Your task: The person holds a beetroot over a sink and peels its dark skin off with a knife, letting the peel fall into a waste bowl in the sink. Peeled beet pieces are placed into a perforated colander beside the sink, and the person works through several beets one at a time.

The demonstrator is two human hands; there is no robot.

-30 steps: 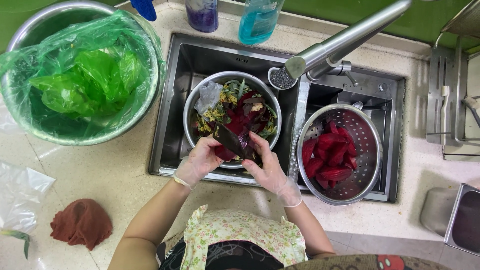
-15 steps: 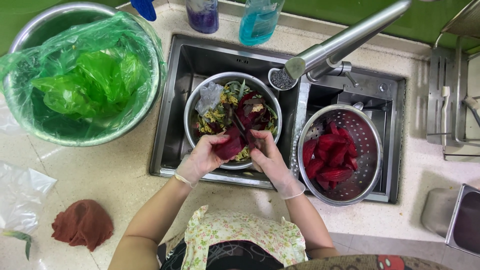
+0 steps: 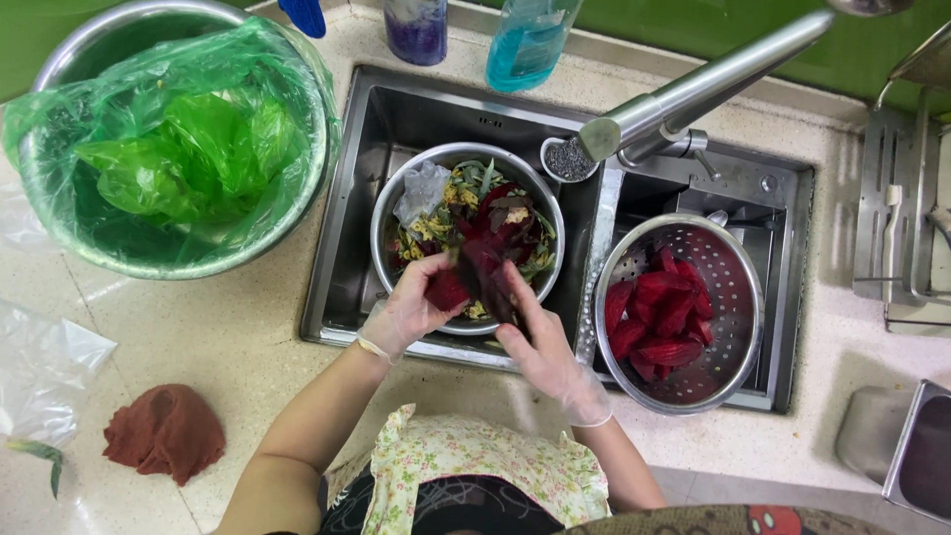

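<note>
Both my hands wear thin clear gloves and meet over the near rim of a steel bowl point(image 3: 391, 213) standing in the left sink basin. My left hand point(image 3: 406, 312) grips a dark red vegetable piece point(image 3: 448, 290). Beside it, my right hand point(image 3: 540, 347) pinches the dark red-purple leaves point(image 3: 487, 272) that hang from that piece. Inside the bowl lies a heap of green, yellow and red leaf scraps point(image 3: 466, 203) with a crumpled clear bag. A steel colander point(image 3: 738, 297) in the right basin holds several peeled red pieces point(image 3: 662, 317).
A large steel bowl lined with a green plastic bag point(image 3: 173, 149) stands on the counter at left. A brown cloth point(image 3: 166, 431) and a clear bag point(image 3: 40, 372) lie near the front left. The tap spout point(image 3: 713, 84) reaches over the sink; bottles point(image 3: 525, 40) stand behind it.
Both hands have shifted slightly with the red piece over the bowl's near rim. The right hand has drawn the dark leaves away from the piece.
</note>
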